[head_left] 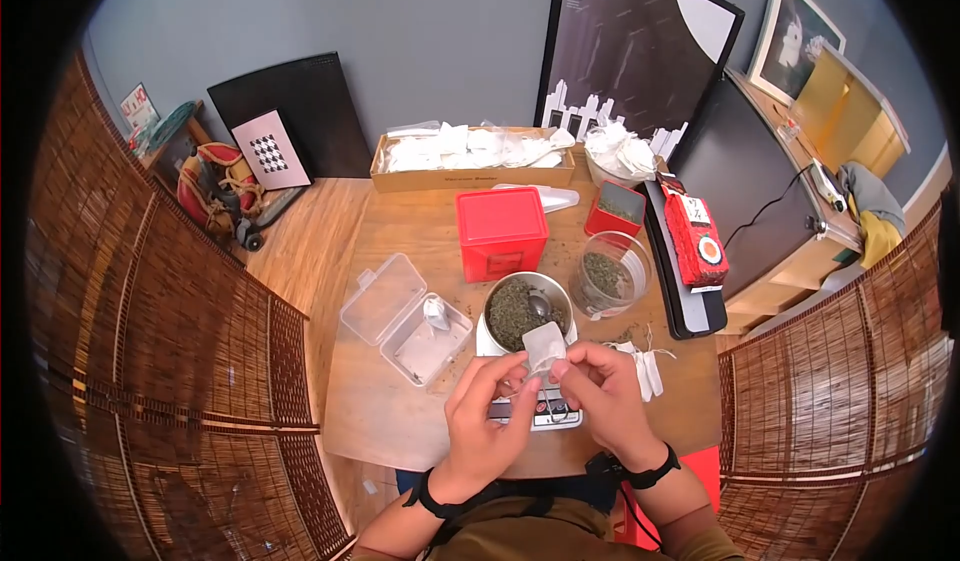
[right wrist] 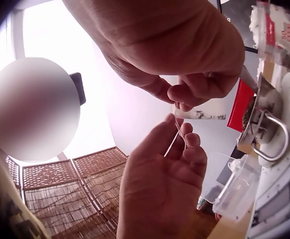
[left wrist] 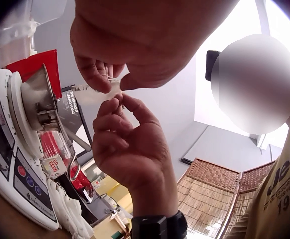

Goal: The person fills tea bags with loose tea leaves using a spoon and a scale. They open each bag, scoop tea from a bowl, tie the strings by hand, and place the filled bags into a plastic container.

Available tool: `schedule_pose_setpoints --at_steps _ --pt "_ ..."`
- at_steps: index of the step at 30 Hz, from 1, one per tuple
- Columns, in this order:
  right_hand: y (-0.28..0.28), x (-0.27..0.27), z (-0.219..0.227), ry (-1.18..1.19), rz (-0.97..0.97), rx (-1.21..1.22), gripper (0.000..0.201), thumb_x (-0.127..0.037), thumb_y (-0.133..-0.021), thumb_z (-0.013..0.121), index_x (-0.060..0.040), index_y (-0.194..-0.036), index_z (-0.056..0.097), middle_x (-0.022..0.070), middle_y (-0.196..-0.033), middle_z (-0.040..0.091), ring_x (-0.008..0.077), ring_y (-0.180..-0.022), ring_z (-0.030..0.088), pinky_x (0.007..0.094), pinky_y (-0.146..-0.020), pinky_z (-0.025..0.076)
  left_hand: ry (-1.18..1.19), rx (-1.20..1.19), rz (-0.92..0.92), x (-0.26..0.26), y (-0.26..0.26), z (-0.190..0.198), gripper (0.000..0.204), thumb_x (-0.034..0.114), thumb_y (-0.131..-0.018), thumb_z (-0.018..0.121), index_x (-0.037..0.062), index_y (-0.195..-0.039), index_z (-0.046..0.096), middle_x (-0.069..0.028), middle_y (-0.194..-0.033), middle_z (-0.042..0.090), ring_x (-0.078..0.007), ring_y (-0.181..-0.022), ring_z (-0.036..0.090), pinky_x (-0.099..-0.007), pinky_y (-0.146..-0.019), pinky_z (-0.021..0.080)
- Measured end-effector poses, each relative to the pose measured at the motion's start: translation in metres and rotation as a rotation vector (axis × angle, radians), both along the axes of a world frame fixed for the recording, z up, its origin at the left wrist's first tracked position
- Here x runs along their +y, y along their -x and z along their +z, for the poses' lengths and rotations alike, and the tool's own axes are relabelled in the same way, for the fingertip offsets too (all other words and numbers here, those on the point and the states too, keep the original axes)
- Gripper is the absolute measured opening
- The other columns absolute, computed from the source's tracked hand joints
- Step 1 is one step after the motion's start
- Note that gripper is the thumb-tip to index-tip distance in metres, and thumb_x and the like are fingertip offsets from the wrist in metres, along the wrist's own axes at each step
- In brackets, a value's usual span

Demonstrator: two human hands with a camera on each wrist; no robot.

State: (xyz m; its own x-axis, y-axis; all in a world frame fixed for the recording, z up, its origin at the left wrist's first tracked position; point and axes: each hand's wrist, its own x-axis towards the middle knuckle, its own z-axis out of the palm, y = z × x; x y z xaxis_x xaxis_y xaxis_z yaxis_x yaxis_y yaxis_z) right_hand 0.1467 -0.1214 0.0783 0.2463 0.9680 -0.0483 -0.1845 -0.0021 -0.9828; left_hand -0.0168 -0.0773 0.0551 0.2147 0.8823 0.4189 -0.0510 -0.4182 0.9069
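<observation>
A white drawstring tea bag point(head_left: 544, 345) hangs between my hands, above the near rim of a metal bowl point(head_left: 570, 313) of dried green leaves. My left hand point(head_left: 487, 413) pinches one side of its gathered mouth, with a thin string point(right wrist: 172, 141) running along the fingers. The opposite side is pinched between the thumb and fingers of my right hand point(head_left: 610, 401). Dark leaf bits show through the bag's cloth in the right wrist view. Beneath the hands is a white digital scale point(head_left: 570, 419), bearing the bowl. A spoon point(head_left: 540, 305) lies in the leaves.
An open clear plastic box point(head_left: 425, 361) with a filled bag stands left. Behind the bowl is a red tin point(head_left: 503, 236). To the right are a clear tub point(head_left: 612, 276) of leaves and several tea bags point(head_left: 648, 373). A cardboard box point(head_left: 473, 176) of white bags lies at the back.
</observation>
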Motion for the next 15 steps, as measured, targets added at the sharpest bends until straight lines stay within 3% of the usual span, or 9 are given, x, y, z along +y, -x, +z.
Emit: schedule_pose_setpoints --at_steps 2,6,8,15 --pt "-0.001 0.001 -0.001 0.056 0.01 0.077 0.01 -0.009 -0.106 0.073 -0.0016 -0.099 0.074 -0.004 -0.078 0.067 0.0017 -0.064 0.053 0.0219 -0.056 0.036 0.035 0.027 -0.027 0.003 0.003 -0.009 0.024 -0.009 -0.102 0.072 -0.0059 -0.125 0.074 -0.011 -0.11 0.069 -0.0131 -0.089 0.071 -0.0247 -0.074 0.059" --pt "0.001 0.003 0.002 0.068 0.007 0.117 0.009 -0.008 -0.105 0.074 -0.0017 -0.099 0.074 -0.0048 -0.078 0.065 0.001 -0.062 0.051 0.0209 -0.055 0.035 0.073 -0.002 0.008 0.006 0.002 -0.006 0.018 -0.007 -0.099 0.076 -0.0042 -0.116 0.08 -0.0139 -0.103 0.076 -0.0158 -0.082 0.074 -0.0283 -0.071 0.058" --pt "-0.004 0.003 -0.002 0.042 0.134 0.062 0.007 -0.008 -0.108 0.073 -0.0011 -0.106 0.073 -0.0078 -0.083 0.066 -0.0033 -0.068 0.053 0.0197 -0.057 0.035 0.03 0.016 -0.029 0.009 0.003 -0.008 0.015 -0.007 -0.102 0.073 -0.0065 -0.117 0.078 -0.0119 -0.108 0.072 -0.0128 -0.089 0.072 -0.0239 -0.071 0.058" --pt "-0.007 0.003 0.0 0.123 0.187 0.038 0.009 -0.009 -0.109 0.071 -0.0014 -0.105 0.072 -0.0088 -0.081 0.062 -0.0033 -0.064 0.048 0.0213 -0.054 0.031 -0.048 0.039 0.011 0.014 0.0 -0.015 0.012 -0.007 -0.103 0.072 -0.0061 -0.115 0.075 -0.0135 -0.117 0.069 -0.0122 -0.091 0.071 -0.0251 -0.069 0.059"
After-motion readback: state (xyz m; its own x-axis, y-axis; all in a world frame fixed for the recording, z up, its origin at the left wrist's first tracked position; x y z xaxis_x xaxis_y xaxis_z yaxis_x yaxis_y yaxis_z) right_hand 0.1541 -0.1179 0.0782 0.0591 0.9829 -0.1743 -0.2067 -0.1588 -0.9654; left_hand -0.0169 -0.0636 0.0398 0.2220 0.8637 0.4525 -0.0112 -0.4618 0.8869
